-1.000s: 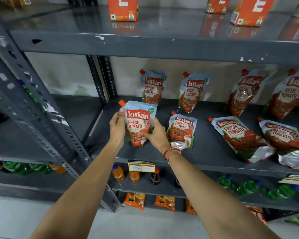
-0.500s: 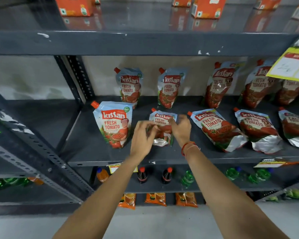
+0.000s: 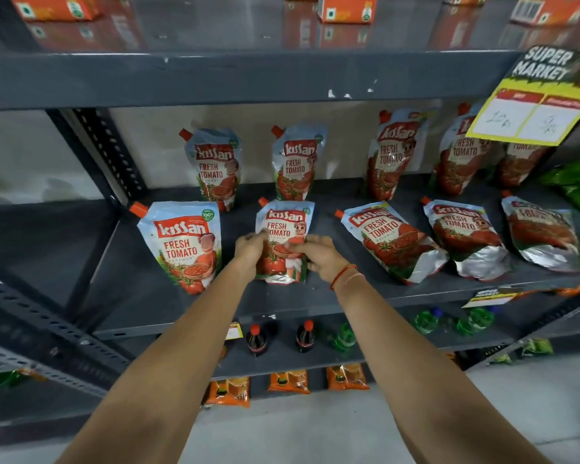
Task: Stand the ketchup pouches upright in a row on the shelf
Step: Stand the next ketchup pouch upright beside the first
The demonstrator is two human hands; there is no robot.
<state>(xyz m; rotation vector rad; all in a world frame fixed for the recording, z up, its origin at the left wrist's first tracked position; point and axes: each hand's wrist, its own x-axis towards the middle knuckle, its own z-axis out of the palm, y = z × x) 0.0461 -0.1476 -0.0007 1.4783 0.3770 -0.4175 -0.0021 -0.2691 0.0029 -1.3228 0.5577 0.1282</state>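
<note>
On the grey middle shelf (image 3: 168, 306), my left hand (image 3: 250, 251) and my right hand (image 3: 318, 257) both grip a ketchup pouch (image 3: 283, 226) from its two sides, holding it upright in the front row. Left of it stands another upright pouch (image 3: 183, 244), free of my hands. To the right, three front-row pouches (image 3: 390, 241) (image 3: 466, 239) (image 3: 543, 234) lie flat on their backs. Along the back wall several pouches (image 3: 216, 167) (image 3: 297, 162) (image 3: 394, 152) stand upright.
The upper shelf (image 3: 248, 75) hangs low over the pouches, with orange cartons (image 3: 345, 8) on it. A yellow price card (image 3: 533, 108) hangs at the right. Cola bottles (image 3: 257, 339) and green bottles (image 3: 344, 336) fill the shelf below. A perforated upright (image 3: 104, 152) stands at left.
One second ago both hands held the leftmost front pouch; they let it go standing and moved right to the second pouch, which now stands more upright. The view has shifted right.
</note>
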